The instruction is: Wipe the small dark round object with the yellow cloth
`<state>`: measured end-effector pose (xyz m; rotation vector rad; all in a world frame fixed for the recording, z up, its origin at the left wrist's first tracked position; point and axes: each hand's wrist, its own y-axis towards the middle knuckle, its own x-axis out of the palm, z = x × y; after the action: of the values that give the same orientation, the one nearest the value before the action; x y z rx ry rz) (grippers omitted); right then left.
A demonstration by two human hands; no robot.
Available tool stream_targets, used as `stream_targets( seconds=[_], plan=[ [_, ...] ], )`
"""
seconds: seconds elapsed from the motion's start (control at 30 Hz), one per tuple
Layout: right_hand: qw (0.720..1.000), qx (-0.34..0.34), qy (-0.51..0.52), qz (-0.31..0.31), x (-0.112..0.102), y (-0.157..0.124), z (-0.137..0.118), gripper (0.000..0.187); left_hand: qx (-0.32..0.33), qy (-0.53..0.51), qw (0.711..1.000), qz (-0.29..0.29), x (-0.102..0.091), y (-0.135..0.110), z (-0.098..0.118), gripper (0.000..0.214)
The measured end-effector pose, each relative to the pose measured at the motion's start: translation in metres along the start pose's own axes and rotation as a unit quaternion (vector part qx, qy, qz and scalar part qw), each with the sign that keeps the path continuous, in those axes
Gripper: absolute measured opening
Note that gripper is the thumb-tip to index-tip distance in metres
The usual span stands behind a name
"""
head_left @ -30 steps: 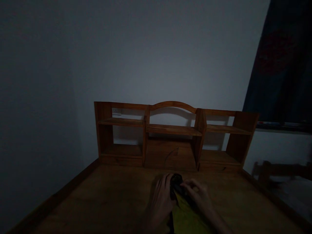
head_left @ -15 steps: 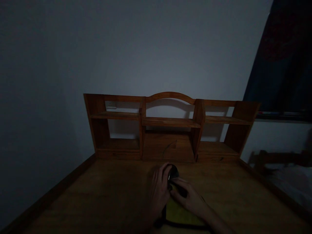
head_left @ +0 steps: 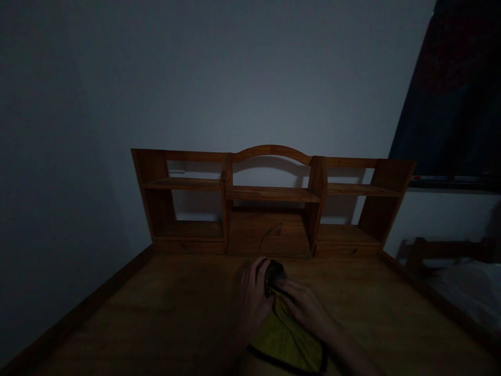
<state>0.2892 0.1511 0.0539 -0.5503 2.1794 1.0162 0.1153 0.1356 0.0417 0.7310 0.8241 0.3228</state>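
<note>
My left hand (head_left: 253, 295) is wrapped around the side of a dark, glossy, rounded object (head_left: 275, 270), low in the middle of the view. The dim light hides what kind of thing it is. My right hand (head_left: 303, 305) pinches a yellow cloth with a black border (head_left: 287, 339) and presses its gathered top against the near right side of that object. Below both hands the cloth hangs down, creased, over the desk top. The fingertips of my right hand are partly hidden by the cloth and the dark object.
A wooden desk top (head_left: 176, 303) with raised side edges lies under my hands. At its back stands a wooden shelf unit (head_left: 274, 194) against the wall. Beyond the right edge are a dark window or curtain (head_left: 457, 104) and a pale bundle (head_left: 472, 292).
The cloth has shifted and spread, so more yellow shows below my hands, with its top drawn up to the dark object. My left hand stays around the object, and my right hand has turned slightly.
</note>
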Motion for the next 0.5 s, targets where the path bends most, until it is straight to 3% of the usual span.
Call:
stream_targets(
  seconds=[0.23, 0.37, 0.5],
  plan=[
    [0.969, -0.010, -0.241, -0.049, -0.008, -0.004, 0.009, 0.081, 0.024, -0.045, 0.998, -0.024, -0.001, 0.002, -0.003, 0.069],
    [0.968, -0.004, -0.242, -0.061, 0.000, -0.004, 0.014, 0.084, 0.032, -0.039, 0.998, -0.049, -0.001, 0.000, -0.003, 0.073],
    [0.985, 0.003, -0.165, -0.048, 0.006, -0.002, 0.012, 0.072, 0.044, -0.024, 0.997, -0.055, 0.002, -0.001, -0.004, 0.073]
  ],
)
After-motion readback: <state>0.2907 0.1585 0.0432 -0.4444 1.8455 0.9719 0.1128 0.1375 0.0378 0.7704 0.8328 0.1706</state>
